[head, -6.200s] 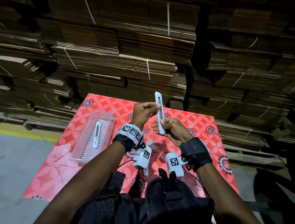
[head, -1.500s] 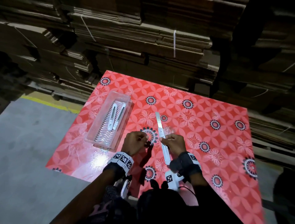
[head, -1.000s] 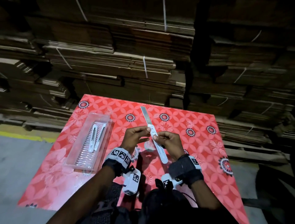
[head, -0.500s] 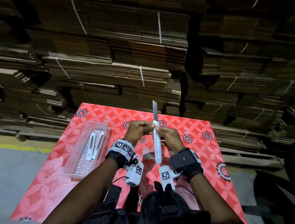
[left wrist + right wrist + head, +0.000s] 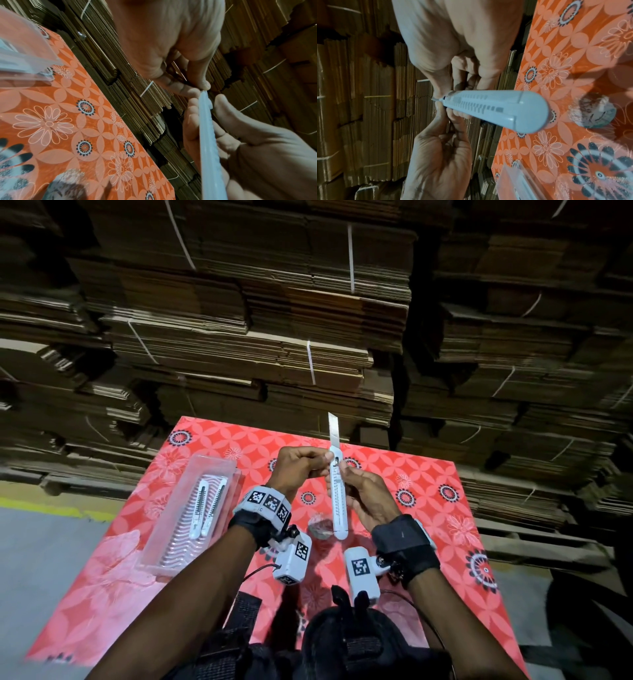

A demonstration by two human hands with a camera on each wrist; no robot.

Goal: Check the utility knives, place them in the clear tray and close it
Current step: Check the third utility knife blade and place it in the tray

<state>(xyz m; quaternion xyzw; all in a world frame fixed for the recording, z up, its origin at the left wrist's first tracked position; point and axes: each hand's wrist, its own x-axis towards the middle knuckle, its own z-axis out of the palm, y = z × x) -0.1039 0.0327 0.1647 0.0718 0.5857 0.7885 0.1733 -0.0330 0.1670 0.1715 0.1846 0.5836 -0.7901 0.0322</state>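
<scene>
I hold a white utility knife [image 5: 339,501] upright over the red cloth, its steel blade [image 5: 333,429] pushed out and pointing up. My right hand [image 5: 342,482] grips the handle at its middle, thumb by the slider. My left hand [image 5: 323,463] pinches the handle's top end just below the blade. In the left wrist view the knife [image 5: 208,135] shows edge-on between both hands. In the right wrist view the knife's rounded butt [image 5: 513,112] points at the camera. The clear tray [image 5: 164,546] lies open at the left, and two white knives [image 5: 205,505] sit side by side in it.
A red flower-patterned cloth [image 5: 428,501] covers the low table. A small crumpled grey lump [image 5: 319,529] lies on it below the knife. Strapped stacks of flat cardboard [image 5: 274,337] rise right behind the table. Grey concrete floor [image 5: 44,559] lies to the left.
Within the last second the knife has swung from leaning left to upright and risen a little, blade still out. Since 6 s ago a second knife has come to lie in the tray.
</scene>
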